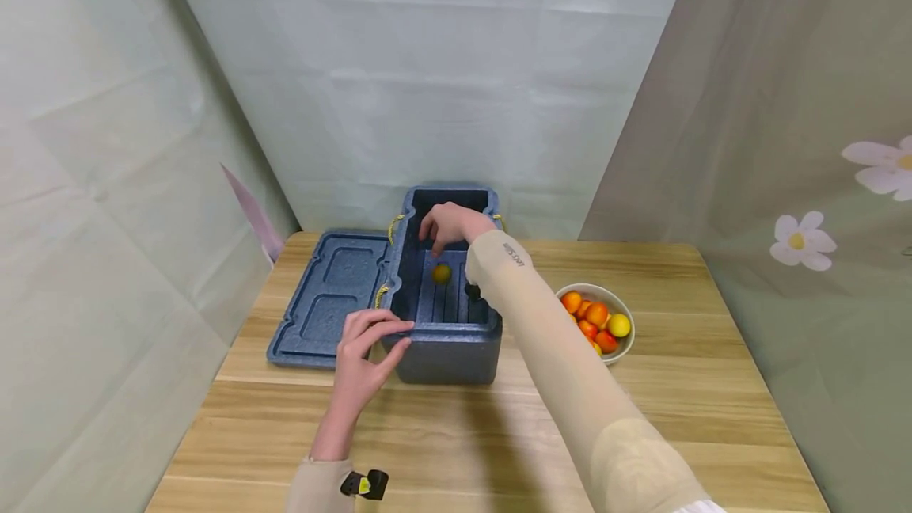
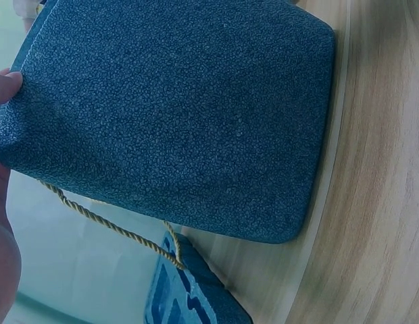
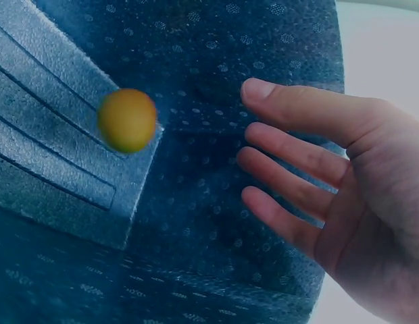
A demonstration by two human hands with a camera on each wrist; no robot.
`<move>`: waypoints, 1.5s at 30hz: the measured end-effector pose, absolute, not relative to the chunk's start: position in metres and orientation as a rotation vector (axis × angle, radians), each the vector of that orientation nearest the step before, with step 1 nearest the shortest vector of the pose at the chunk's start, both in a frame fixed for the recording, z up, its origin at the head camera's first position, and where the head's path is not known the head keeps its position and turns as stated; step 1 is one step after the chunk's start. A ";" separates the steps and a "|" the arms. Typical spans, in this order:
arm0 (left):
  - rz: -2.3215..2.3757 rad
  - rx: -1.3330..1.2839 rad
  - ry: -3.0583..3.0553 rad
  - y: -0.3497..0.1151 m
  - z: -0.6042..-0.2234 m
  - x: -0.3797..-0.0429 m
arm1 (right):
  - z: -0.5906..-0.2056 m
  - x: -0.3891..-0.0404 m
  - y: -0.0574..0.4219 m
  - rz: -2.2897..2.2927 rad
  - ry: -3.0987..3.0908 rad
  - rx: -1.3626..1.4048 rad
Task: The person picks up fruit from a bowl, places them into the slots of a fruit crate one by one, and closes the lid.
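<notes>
A deep dark-blue foam box [image 1: 447, 359] stands on the table, its top uncovered. My left hand [image 1: 362, 351] grips its near left corner, fingertips over the rim and thumb [image 2: 5, 86] against the outer wall. Inside the box, a round yellow-orange fruit [image 3: 127, 120] shows over the grooved floor [image 3: 34, 189]. My right hand [image 3: 344, 169] reaches into the box opening from above, its thumb and fingers spread and holding nothing. A visible gap separates those fingers from the fruit, which also shows below the hand in the head view.
Left of the box lies its blue lid [image 1: 331, 315], flat on the wooden table [image 1: 427, 442]. To the right, a white bowl [image 1: 628, 343] holds several orange, red and yellow fruits. Twisted yellow rope handles [image 2: 105, 221] hang at the box's sides. Pale curtains [image 1: 427, 85] enclose the table.
</notes>
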State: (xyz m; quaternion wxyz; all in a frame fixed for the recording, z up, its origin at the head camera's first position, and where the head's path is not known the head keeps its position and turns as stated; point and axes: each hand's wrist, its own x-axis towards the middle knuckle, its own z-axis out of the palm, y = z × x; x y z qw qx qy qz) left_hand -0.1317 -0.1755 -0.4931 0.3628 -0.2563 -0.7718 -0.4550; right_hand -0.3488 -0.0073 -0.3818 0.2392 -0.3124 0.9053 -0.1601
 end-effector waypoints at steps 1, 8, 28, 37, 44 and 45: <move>-1.173 -0.659 -1.987 -0.175 -0.493 -0.132 | -0.381 -0.349 -0.007 -0.439 2.482 -0.856; -1.175 -0.671 -1.987 -0.175 -0.493 -0.133 | -0.376 -0.350 -0.003 -0.463 2.491 -0.854; -1.176 -0.659 -1.983 -0.180 -0.489 -0.133 | -0.330 -0.355 0.029 -0.591 2.520 -0.862; -1.180 -0.663 -1.979 -0.179 -0.490 -0.134 | -0.325 -0.351 0.075 -0.684 2.578 -0.852; -1.173 -0.677 -1.965 -0.179 -0.491 -0.135 | -0.347 -0.345 0.120 -0.819 2.597 -0.828; -1.172 -0.679 -1.966 -0.180 -0.491 -0.135 | -0.351 -0.344 0.125 -0.833 2.599 -0.821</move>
